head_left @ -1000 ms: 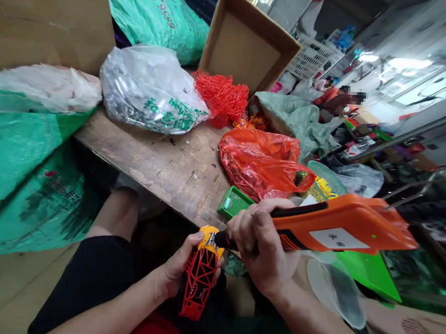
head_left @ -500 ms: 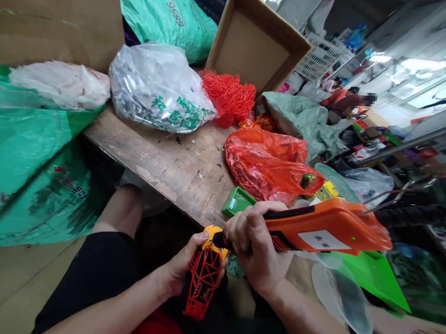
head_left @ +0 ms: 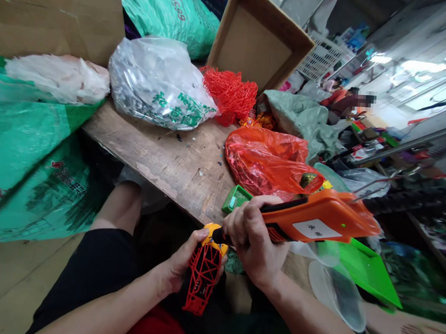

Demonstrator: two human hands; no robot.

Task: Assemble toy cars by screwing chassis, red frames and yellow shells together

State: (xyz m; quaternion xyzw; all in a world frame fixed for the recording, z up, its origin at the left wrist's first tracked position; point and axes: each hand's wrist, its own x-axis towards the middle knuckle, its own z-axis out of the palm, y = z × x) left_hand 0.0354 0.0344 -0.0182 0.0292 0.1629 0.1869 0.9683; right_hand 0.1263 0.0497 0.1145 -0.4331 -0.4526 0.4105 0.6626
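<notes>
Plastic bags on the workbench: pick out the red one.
The translucent red bag beside the green grid tray; the bag left of it is clear, green-printed.

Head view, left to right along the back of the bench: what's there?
White plastic bag, clear printed plastic bag, red plastic lattice tangle, grey-green woven sack.

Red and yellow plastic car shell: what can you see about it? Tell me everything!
The red and yellow plastic car shell is an open lattice of thin red bars with a rounded yellow end. It is held tilted in the left hand, yellow end upward, and the black tip of an orange tool sits against that end.
</notes>
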